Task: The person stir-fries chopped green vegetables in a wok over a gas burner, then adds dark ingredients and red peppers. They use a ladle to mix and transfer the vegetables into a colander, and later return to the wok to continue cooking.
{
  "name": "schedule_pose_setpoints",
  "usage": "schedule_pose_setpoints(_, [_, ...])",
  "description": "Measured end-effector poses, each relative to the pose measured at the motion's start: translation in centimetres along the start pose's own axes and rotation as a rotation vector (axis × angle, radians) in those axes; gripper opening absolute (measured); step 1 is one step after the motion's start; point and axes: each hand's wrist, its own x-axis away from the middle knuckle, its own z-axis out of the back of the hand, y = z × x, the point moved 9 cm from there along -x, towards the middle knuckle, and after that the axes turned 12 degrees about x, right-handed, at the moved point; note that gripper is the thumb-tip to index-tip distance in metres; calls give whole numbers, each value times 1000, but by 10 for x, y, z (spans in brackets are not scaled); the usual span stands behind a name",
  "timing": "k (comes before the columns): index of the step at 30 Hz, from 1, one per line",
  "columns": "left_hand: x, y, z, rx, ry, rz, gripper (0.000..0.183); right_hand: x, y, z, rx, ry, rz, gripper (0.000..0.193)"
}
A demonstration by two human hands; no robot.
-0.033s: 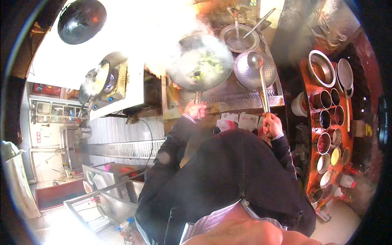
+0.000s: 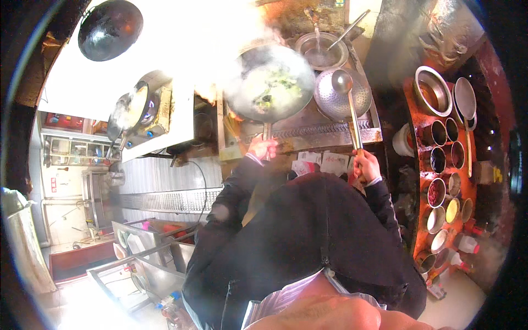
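Observation:
My left hand (image 2: 262, 148) is closed round the handle of a wok (image 2: 270, 113) on the stove. Chopped greens and pale pieces (image 2: 278, 85) lie in the wok, partly veiled by steam. In my right hand (image 2: 367, 166) is the long handle of a ladle (image 2: 342, 81). The ladle's bowl hangs over a perforated metal strainer (image 2: 325, 104), right of the wok; whether they touch I cannot tell. Behind the strainer stands a metal pot (image 2: 336, 61), with water running into it from a tap (image 2: 317, 33) and a utensil leaning on its rim.
Flames (image 2: 207, 92) show left of the wok. Farther left, a second wok (image 2: 137, 105) sits on a lit burner. A dark wok (image 2: 110, 30) is at the upper left. On the right, a rusty-red counter (image 2: 417, 126) holds several containers and a large metal basin (image 2: 446, 82).
The ladle has shifted very slightly to the left. Both hands keep their grips, and the steam over the wok has changed shape.

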Motion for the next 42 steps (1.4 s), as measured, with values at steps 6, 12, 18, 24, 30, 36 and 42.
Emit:
schedule_pose_setpoints(6, [6,-10,-72,47,-21,-53,31,-13,-38,22,-228,-118,-59,14])
schedule_pose_setpoints(12, [-5,-16,-123,-140,-1,-165,33,-30,-64,48,-178,-97,-122,15])
schedule_pose_setpoints(18, [-2,-2,-160,-538,247,-276,34,-55,-71,70,100,-45,-103,20])
schedule_pose_setpoints(24, [22,21,-189,-1060,464,-595,45,-40,-77,94,685,259,325,16])
schedule_pose_setpoints(30, [19,25,-163,-1024,488,-651,50,-20,-92,101,1011,495,463,19])
schedule_pose_setpoints(36, [-5,21,-83,-467,374,-397,38,-80,-111,82,966,386,319,26])
schedule_pose_setpoints(42, [-33,23,7,-119,194,-251,28,-197,-134,22,779,251,212,28])
